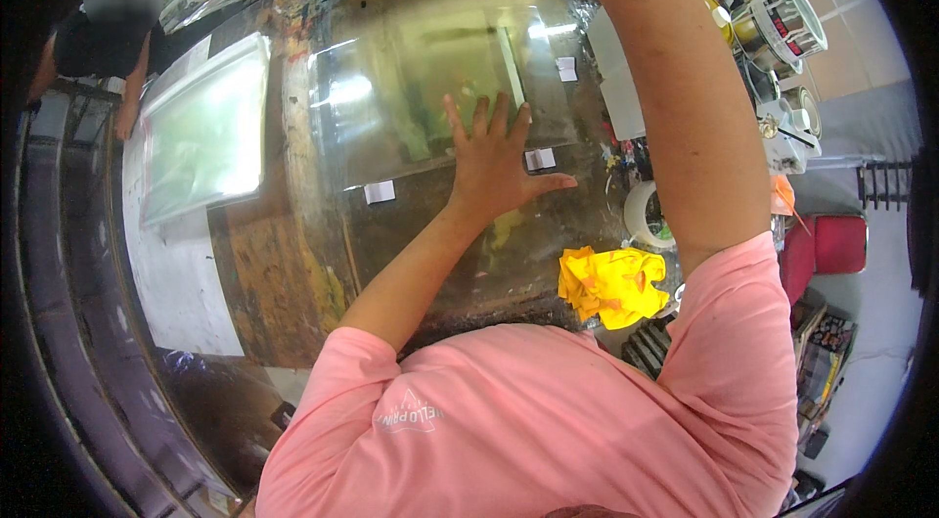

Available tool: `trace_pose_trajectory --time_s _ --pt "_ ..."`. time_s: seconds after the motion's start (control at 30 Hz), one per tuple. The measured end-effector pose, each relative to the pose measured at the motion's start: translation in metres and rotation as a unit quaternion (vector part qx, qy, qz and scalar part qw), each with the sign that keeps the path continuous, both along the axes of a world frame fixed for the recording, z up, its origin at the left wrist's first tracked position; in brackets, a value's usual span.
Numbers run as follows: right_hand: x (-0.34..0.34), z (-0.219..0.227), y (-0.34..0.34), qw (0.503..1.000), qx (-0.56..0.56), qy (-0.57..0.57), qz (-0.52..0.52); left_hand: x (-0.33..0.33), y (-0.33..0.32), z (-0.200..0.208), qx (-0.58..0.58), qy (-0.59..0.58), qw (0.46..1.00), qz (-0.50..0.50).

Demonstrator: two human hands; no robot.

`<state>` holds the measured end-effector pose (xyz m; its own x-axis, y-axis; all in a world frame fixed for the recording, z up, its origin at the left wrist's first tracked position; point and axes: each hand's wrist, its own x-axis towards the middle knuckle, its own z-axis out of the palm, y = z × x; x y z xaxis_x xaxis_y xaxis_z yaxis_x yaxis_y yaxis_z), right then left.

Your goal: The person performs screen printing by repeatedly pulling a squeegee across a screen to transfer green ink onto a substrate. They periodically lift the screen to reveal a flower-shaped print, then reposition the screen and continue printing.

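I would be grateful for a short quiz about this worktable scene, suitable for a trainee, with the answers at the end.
1. True or false: both hands of the wearer are in view.
2. How many small white tabs show near the edges of the clear sheet?
3. What colour is the crumpled cloth beside the white roll? A) blue B) yellow C) green

Key:
1. False: only the left hand shows, fingers spread; the right arm leaves at the top edge.
2. Three.
3. B.
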<state>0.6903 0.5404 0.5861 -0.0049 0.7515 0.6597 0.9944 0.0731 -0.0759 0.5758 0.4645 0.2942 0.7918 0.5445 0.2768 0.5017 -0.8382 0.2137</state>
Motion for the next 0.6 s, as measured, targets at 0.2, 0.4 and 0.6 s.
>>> trace_pose_trajectory --time_s 0.2,0.4,0.6 --pt "-0.012 -0.004 -0.018 0.998 0.054 0.014 0.021 -0.003 -0.002 -0.005 0.012 -0.051 0.999 -0.01" --pt "0.0 -0.006 -0.007 0.999 0.024 -0.04 -0.025 -0.007 -0.003 0.007 -0.012 -0.063 0.998 -0.021" --pt "-0.009 -0.013 -0.046 0.995 -0.014 0.052 -0.082 -0.088 0.064 0.092 -0.421 -0.411 0.79 0.17"
